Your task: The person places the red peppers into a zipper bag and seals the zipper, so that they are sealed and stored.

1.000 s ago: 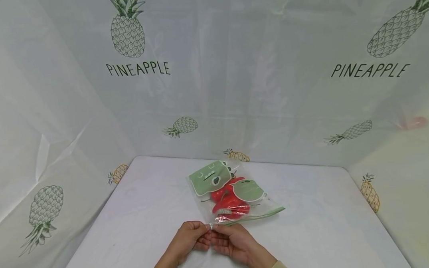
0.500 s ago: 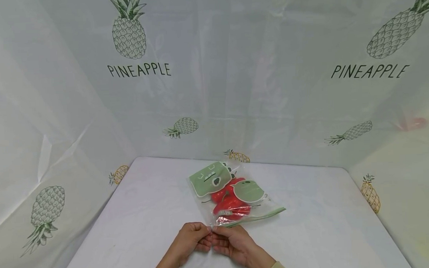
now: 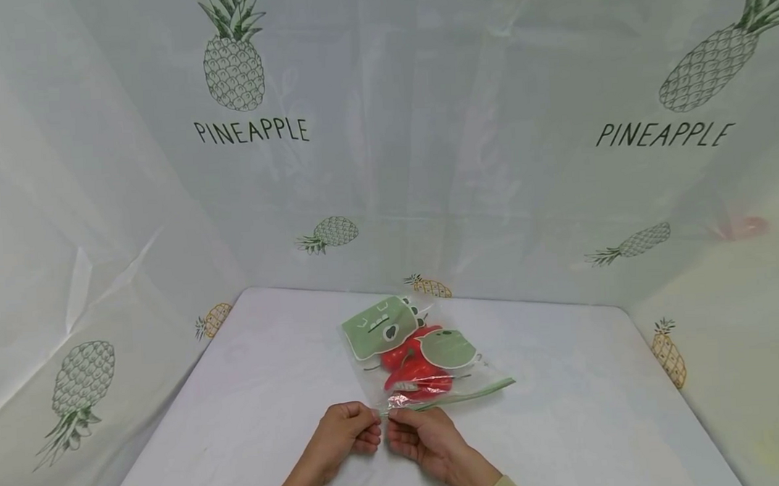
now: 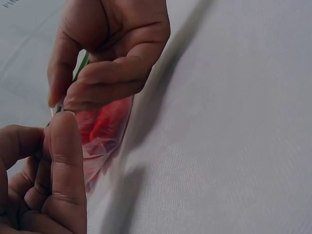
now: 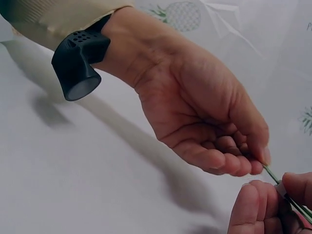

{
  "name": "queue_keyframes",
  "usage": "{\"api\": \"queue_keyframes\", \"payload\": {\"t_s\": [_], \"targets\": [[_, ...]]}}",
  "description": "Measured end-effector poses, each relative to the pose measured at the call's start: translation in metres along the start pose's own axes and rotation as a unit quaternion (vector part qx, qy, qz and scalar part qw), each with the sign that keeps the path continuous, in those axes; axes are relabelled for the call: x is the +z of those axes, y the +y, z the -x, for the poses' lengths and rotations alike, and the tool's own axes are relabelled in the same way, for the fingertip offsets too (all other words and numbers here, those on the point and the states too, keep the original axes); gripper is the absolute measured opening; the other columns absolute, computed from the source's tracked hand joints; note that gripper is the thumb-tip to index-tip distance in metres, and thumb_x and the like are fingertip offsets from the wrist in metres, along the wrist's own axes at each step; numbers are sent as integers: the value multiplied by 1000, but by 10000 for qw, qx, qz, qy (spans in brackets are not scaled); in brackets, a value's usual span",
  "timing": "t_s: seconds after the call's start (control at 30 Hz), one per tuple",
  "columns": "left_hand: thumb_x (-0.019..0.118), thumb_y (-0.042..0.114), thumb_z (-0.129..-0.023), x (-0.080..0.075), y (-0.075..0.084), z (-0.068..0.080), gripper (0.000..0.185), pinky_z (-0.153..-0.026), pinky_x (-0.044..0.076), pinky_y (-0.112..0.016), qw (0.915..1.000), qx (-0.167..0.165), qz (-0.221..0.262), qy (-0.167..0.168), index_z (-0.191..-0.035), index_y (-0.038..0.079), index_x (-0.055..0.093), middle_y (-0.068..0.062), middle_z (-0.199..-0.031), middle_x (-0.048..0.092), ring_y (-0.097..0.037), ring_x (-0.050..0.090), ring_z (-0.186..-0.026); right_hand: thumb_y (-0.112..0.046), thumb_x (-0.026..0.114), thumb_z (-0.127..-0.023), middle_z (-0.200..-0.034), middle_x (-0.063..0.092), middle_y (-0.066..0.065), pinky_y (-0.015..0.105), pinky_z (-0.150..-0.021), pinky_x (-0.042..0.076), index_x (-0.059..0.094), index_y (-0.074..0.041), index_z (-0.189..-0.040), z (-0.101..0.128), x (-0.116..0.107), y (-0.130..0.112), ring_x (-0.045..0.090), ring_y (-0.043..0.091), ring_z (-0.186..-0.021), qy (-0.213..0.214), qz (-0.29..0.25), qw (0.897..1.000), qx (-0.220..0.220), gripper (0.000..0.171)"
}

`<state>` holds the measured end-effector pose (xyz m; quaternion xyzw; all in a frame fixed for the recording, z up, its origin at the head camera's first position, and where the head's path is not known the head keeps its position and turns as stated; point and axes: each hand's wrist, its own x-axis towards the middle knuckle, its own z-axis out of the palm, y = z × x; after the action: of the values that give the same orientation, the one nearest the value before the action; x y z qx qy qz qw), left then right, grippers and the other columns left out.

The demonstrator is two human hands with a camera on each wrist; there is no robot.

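Clear zip bag (image 3: pixel 420 357), crinkled plastic, red peppers (image 3: pixel 411 369) inside: near corner pinched by left hand (image 3: pixel 346 437) and right hand (image 3: pixel 424 437) fingers on white bench (image 3: pixel 599 408).

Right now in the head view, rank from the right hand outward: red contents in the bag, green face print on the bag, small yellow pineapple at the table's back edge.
1. Red contents, just beyond the right hand, inside the bag.
2. Green face print, farther back, slightly left.
3. Small yellow pineapple, on the backdrop at the table's back edge.
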<state>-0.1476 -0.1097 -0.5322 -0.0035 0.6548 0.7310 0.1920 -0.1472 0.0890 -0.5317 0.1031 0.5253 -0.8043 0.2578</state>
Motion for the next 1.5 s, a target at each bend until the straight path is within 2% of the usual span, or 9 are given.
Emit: {"api": "queue_keyframes", "payload": {"t_s": [0.23,0.4,0.57,0.77,0.9,1.2,1.5], "targets": [[65,18,-104,7,-1,4,22,-64,63,-24,9998,-149,133,51,-96,-2,70,-2,-81,72,-10,71,-70,-15,73,-98,-85,80,6,28,-74,66,76,3,-106,2,-3,0,77,13,-78,53,7,10000,10,20],[66,16,-104,14,-5,3,22,-64,63,-24,9996,-90,249,94,-93,-3,70,-4,-80,74,-10,71,-69,-14,72,-98,-92,81,12,30,-77,66,75,7,-111,2,-4,3,79,17,-84,10,-43,10000,-73,25],[62,15,-107,9,-8,0,26,-65,63,-26,9997,-121,218,61,-101,-9,70,-4,-81,74,-11,72,-70,-14,73,-98,-90,80,9,34,-79,66,75,5,-108,2,-9,3,79,17,-84,29,-58,9999,-83,22],[59,19,-109,2,-7,-1,32,-64,63,-25,9998,-167,90,-37,-105,-11,69,-3,-80,72,-10,71,-70,-16,71,-100,-92,80,10,39,-84,66,74,5,-112,0,-15,-1,79,19,-85,-18,-49,10000,-27,24],[59,21,-110,0,-5,-1,35,-65,63,-26,9999,-132,48,7,-107,-12,68,-3,-81,71,-10,71,-70,-16,70,-102,-94,80,11,40,-85,66,72,7,-115,0,-17,-3,79,20,-88,-80,-84,9999,-62,27],[60,21,-109,-6,-3,-3,36,-67,64,-27,9998,-83,80,171,-109,-15,66,-3,-81,71,-11,71,-71,-17,71,-101,-91,80,9,39,-85,66,74,3,-110,1,-23,-7,79,19,-86,-51,-188,9997,-162,22],[60,21,-109,-11,-2,-5,36,-67,64,-28,9996,-58,27,264,-109,-15,66,-4,-82,71,-12,71,-71,-15,71,-101,-92,80,10,39,-85,66,72,6,-111,2,-27,-11,80,21,-88,-26,-258,9994,-212,23]]}}
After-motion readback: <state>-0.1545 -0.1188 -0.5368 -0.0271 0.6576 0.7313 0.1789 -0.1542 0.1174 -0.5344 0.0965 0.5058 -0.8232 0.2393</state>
